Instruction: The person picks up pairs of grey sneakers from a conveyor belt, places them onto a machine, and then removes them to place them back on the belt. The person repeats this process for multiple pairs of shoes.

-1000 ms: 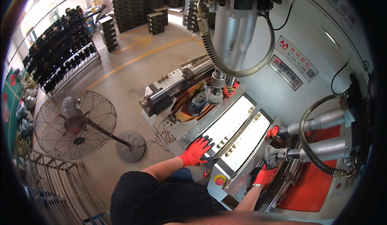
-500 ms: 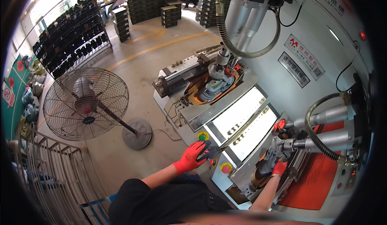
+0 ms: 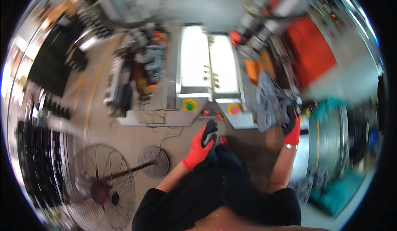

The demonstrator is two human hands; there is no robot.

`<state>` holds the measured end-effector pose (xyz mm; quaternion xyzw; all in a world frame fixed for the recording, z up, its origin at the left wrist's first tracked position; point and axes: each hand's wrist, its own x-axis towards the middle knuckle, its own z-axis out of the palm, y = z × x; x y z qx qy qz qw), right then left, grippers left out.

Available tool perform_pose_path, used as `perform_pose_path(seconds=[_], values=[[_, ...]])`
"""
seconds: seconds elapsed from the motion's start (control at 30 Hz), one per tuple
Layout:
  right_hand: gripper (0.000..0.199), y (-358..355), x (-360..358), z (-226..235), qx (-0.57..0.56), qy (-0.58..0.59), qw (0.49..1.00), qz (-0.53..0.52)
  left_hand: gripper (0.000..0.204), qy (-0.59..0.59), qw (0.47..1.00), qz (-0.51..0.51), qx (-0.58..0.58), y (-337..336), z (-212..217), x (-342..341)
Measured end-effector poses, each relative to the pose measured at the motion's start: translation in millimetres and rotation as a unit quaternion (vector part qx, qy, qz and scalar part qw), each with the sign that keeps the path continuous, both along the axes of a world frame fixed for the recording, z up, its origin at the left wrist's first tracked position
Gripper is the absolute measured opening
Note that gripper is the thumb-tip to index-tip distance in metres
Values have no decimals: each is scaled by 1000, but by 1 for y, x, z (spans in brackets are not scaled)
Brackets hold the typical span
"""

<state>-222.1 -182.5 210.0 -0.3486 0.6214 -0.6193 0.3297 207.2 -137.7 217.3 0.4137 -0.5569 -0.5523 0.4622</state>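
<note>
Press mach. (image 3: 140, 118), silver-grey, takes up ctr + top of view, upper parts smeared by motion blur; a L & a R station flank its middle. Rack (image 3: 41, 164) of dk items at far L, also blurred; dk stacked boxes (image 3: 53, 61) show above it in view. Floor fan (image 3: 99, 191), wire cage, lower L, its pole running to a round base on the floor. Red sheet (image 3: 310, 53) upper R, just beyond R station. Two white panels (image 3: 194, 65), v. bright, side by side btw stations. Teal item (image 3: 339, 189) lower R, kind unclear. Grey shoe (image 3: 266, 102) at near end of R station, tilted; can't tell if touching mach.; poss. two shoes, blur hides the count. Other grey shoe (image 3: 155, 65) in L station, blurred. R grip (image 3: 292, 127), red glove w/ dk fingers, clamped on the near grey shoe at its R side. L grip (image 3: 202, 143), same glove type, held in front of mach., fingers loosely bent, thumb apart from them. Green btn (image 3: 190, 105) + red btn (image 3: 233, 109), each on a yellow disc, front edge of mach. below panels. Wristband (image 3: 291, 146), pale, on R wrist.
</note>
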Motion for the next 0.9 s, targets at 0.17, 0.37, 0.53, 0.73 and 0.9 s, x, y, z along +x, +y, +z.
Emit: perform_pose_path(seconds=[0.17, 0.37, 0.53, 0.73, 0.9], values=[[45, 127, 83, 85, -37, 31, 999, -12, 70, 211, 946, -215, 120, -6, 8, -73], [58, 214, 96, 112, -38, -95, 990, -97, 81, 151, 928, -332, 74, 19, 51, -171], [78, 277, 57, 99, -48, -43, 984, -169, 81, 109, 912, -391, 61, 53, 55, -237], [97, 355, -19, 73, -84, -92, 961, -248, 71, 141, 861, -442, 210, 103, 23, -350], [101, 416, -86, 57, -92, -110, 959, -246, 67, 117, 838, -498, 192, 142, 1, -445]])
